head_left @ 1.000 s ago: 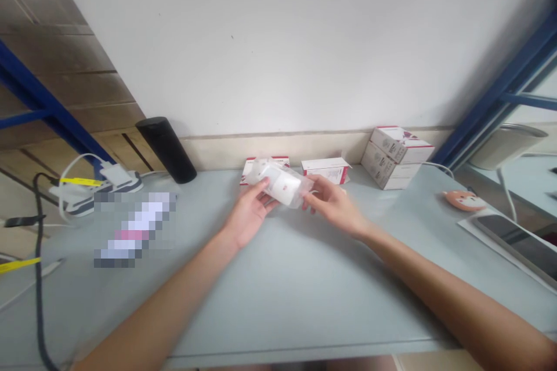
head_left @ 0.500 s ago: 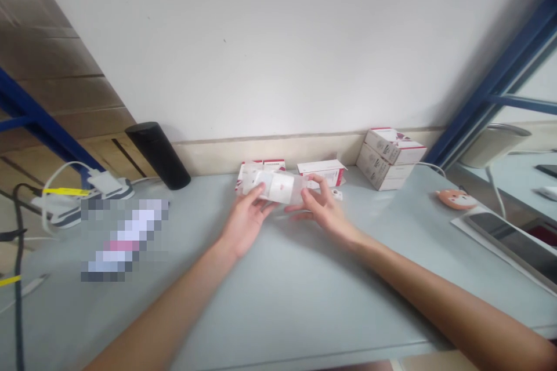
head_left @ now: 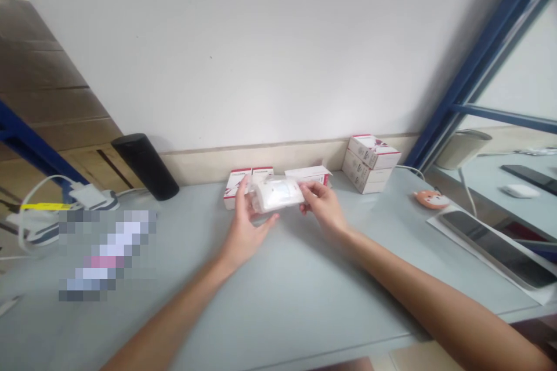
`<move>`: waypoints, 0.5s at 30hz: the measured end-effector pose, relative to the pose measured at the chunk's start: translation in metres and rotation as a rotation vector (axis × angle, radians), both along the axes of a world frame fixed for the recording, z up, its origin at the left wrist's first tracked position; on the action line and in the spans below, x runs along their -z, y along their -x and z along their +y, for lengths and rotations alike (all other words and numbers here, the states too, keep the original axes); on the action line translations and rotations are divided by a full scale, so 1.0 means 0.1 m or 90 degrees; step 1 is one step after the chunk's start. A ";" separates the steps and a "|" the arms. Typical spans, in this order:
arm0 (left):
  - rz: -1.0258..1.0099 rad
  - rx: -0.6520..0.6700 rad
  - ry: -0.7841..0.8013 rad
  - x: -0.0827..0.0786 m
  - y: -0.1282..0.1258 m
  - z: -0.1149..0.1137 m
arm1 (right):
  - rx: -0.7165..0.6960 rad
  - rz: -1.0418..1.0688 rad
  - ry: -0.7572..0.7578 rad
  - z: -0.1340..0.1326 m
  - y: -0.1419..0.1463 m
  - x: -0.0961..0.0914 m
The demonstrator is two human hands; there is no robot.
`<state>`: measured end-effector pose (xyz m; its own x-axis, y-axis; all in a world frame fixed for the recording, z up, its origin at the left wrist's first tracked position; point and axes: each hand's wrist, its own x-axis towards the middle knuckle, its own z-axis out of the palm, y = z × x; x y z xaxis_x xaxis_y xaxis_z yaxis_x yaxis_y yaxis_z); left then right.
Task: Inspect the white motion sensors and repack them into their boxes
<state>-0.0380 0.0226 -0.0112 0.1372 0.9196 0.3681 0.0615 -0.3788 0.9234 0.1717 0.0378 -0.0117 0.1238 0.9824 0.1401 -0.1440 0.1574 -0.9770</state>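
Note:
A white, rounded device in a clear plastic bag is held up over the desk between both hands. My left hand curls around its left end, with the fingers behind it and the thumb below. At the right end, the fingertips of my right hand pinch the bag. Just behind lie white and red cartons, partly hidden by the hand and the bag. Another white carton, its end flap apparently raised, sits behind the right fingers.
Stacked white and red boxes stand against the wall at right. A black cylinder and power strips with cables are at left, near a blurred-out patch. On the right are an orange animal-face item and a dark flat slab.
The bagged device has been turned so its rounded white side shows. My left thumb has moved from its front to below it, and my right fingers have closed on its end. The view shifted slightly.

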 end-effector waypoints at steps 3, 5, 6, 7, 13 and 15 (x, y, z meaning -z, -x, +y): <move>0.127 -0.088 -0.134 0.00 0.06 0.03 | -0.018 -0.037 0.005 0.01 -0.02 -0.01; 0.204 -0.106 -0.186 -0.05 0.09 0.03 | -0.036 -0.043 0.012 -0.01 -0.02 -0.05; 0.218 -0.107 -0.186 -0.09 0.10 0.03 | -0.040 -0.042 0.010 -0.03 -0.02 -0.08; 0.216 -0.106 -0.168 -0.12 0.11 0.02 | -0.037 -0.049 0.006 -0.04 -0.02 -0.11; 0.164 -0.086 -0.014 -0.17 0.05 -0.05 | 0.035 -0.186 -0.040 -0.04 -0.01 -0.13; 0.138 -0.074 0.056 -0.16 0.03 -0.05 | 0.030 -0.227 -0.078 -0.04 -0.01 -0.11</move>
